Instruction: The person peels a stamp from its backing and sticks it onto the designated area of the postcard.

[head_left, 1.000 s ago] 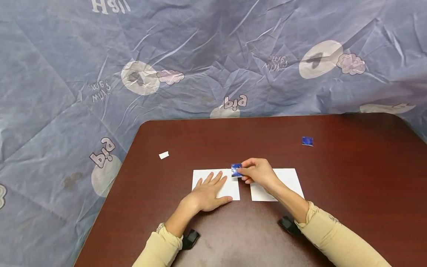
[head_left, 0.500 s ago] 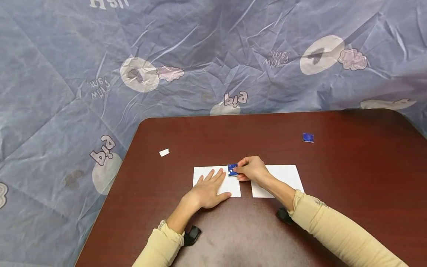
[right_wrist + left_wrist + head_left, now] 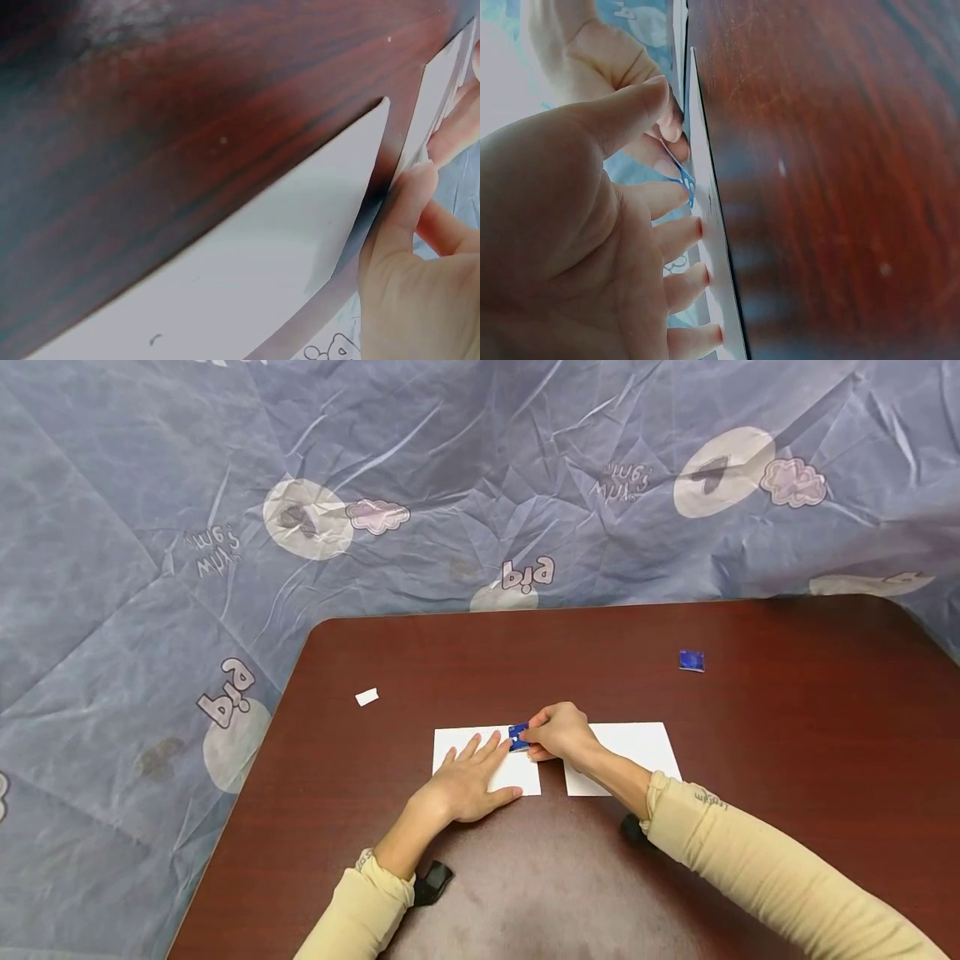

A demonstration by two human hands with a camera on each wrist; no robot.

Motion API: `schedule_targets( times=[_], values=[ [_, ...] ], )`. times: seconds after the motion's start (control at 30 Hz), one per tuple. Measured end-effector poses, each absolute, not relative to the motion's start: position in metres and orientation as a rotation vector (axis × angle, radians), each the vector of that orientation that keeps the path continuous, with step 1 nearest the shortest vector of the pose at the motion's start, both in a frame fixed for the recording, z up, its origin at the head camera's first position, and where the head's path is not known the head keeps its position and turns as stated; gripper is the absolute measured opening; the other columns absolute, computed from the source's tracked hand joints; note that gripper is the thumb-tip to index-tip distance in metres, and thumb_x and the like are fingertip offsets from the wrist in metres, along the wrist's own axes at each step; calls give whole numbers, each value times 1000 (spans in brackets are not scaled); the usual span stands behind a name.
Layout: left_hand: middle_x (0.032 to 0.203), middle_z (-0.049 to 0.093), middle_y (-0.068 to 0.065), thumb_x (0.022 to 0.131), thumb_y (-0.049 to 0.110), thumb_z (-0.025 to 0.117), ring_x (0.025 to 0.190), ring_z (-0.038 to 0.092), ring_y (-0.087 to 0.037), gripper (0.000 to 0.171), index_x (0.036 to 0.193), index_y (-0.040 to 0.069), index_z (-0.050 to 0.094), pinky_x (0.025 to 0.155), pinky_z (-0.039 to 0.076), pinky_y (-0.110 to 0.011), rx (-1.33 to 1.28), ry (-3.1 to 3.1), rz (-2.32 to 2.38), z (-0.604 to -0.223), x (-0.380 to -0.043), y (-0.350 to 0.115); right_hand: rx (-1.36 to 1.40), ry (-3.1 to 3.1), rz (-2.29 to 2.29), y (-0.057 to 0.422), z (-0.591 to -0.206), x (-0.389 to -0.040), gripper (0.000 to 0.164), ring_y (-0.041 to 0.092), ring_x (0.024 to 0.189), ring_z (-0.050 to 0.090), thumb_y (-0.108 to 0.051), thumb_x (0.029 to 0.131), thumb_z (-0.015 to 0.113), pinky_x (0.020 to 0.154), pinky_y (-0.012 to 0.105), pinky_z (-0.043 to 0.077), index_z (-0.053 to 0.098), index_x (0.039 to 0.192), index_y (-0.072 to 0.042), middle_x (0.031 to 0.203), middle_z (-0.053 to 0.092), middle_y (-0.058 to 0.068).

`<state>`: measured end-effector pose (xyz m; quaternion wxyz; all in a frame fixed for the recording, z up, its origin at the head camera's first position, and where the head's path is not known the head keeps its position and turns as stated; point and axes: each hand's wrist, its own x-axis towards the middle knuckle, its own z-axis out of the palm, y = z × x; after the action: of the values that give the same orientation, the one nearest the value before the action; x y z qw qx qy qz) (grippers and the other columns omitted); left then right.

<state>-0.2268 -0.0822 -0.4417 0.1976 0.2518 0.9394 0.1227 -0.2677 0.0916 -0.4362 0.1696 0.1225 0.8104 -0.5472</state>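
My left hand rests with spread fingers on the left sheet of white paper. At that sheet's upper right part, my right hand pinches a small, thin blue printed square between thumb and fingers. Seen edge-on in the left wrist view, the blue square bends and meets the paper right by the left index fingertip. The right fingers cover part of it. A second white sheet lies to the right, partly under the right forearm in the head view.
Another blue square lies on the dark red-brown table at the back right. A small white scrap is at the back left. Beyond the table's far edge hangs a wrinkled blue printed cloth.
The right hand has carried the blue square a little left and down onto the left sheet, close to the left fingertips. The left hand stays on the paper. The head view has tilted slightly down.
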Motion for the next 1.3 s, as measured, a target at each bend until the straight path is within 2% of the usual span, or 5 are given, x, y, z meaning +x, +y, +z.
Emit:
schedule_targets(
  times=[0.33, 0.67, 1.3],
  values=[
    [157, 15, -4, 96, 54, 45, 143, 10, -27, 69, 152, 16, 27, 111, 14, -53, 718, 2639, 312, -442, -225, -82, 312, 2375, -1480, 88, -434, -267, 10, 12, 51, 64, 1, 84, 70, 54, 24, 54, 62, 88, 6, 72, 65, 14],
    [157, 15, -5, 96, 53, 46, 143, 11, -28, 70, 151, 14, 27, 110, 14, -53, 715, 2635, 324, -441, -225, -82, 316, 2431, -1426, 83, -431, -265, 12, 11, 48, 62, 2, 82, 71, 52, 24, 53, 61, 88, 5, 66, 64, 14],
    [157, 16, -3, 95, 54, 46, 143, 11, -27, 70, 151, 16, 27, 111, 14, -52, 685, 2657, 305, -442, -225, -78, 254, 2514, -1363, 82, -430, -263, 11, 14, 50, 64, 3, 82, 70, 51, 24, 53, 61, 88, 7, 68, 66, 15]
  ],
)
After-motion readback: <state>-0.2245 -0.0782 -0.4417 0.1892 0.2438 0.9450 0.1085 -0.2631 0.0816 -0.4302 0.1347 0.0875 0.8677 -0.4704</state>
